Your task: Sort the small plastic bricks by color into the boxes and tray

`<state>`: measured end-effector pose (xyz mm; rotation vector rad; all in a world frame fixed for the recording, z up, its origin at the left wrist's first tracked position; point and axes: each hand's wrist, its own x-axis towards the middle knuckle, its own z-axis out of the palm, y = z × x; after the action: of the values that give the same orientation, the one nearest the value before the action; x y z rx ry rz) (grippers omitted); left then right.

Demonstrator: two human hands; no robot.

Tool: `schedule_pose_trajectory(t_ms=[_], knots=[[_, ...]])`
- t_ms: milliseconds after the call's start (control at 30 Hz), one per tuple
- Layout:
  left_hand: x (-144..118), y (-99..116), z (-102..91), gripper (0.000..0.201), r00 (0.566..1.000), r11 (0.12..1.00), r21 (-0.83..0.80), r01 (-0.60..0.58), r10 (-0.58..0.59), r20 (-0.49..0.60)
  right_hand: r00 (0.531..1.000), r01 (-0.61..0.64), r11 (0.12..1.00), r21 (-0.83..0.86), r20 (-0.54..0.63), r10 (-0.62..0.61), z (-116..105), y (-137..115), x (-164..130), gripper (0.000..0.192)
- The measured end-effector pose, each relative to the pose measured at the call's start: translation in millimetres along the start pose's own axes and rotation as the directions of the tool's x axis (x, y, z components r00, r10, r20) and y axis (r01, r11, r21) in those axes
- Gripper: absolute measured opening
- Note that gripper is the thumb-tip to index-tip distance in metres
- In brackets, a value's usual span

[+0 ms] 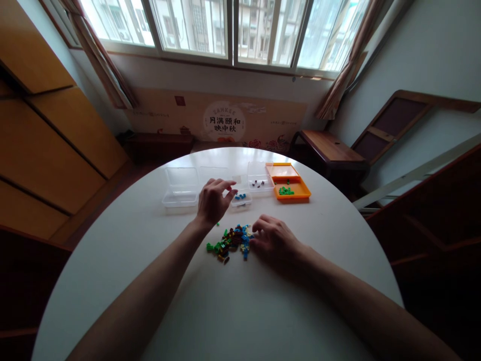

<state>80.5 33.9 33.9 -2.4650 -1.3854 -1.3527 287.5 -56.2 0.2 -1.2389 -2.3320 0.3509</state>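
My left hand (215, 200) hovers beside a small clear box (246, 201) that holds several blue toy bricks (239, 196). Its thumb and index fingertip are a little apart, and no brick shows between them. A mixed pile of small toy bricks (235, 238), in green, brown, blue and pale yellow, lies on the white table. At the pile's right edge rests my right hand (273, 238), fingers bent and thumb apart from the index finger. Its fingertips are close to the blue and pale yellow bricks; I see nothing held in them.
Behind the hands stand an open clear box (180, 198), another clear box (260, 186) with a few dark bricks, and an orange box (295, 199) with green bricks. One stray green brick (218, 224) lies near my left wrist. The round white table (263, 311) has a curved edge.
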Motion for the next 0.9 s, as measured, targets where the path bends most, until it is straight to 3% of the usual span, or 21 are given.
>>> schedule_pose_trajectory(t_ms=[100,233,400,533,700,900], knots=[[0,3,-0.9,0.022,0.998,0.992,-0.117,0.055,-0.056,-0.006,1.000,0.015,1.000,0.000,0.010,-0.015,-2,-2,0,0.007],[-14,8,-9.3,0.012,0.998,0.980,-0.188,0.061,-0.061,0.007,1.000,0.017,0.999,0.033,-0.003,-0.017,-2,-1,0,0.004],[-36,22,-20.4,0.008,0.985,0.970,-0.227,-0.089,0.120,0.126,0.995,0.002,0.983,0.185,-0.096,0.015,3,5,0,0.007],[-45,32,-21.4,0.007,0.907,0.940,-0.247,-0.236,0.304,0.290,0.989,-0.037,0.935,0.352,-0.121,0.085,4,5,2,0.013],[-49,33,-14.9,0.006,0.892,0.931,-0.218,-0.292,0.348,0.290,0.984,-0.073,0.882,0.466,-0.110,0.140,4,-2,5,0.021],[-49,31,-14.9,0.011,0.886,0.927,-0.187,-0.325,0.367,0.283,0.978,-0.102,0.877,0.469,-0.113,0.175,5,-3,6,0.018]])
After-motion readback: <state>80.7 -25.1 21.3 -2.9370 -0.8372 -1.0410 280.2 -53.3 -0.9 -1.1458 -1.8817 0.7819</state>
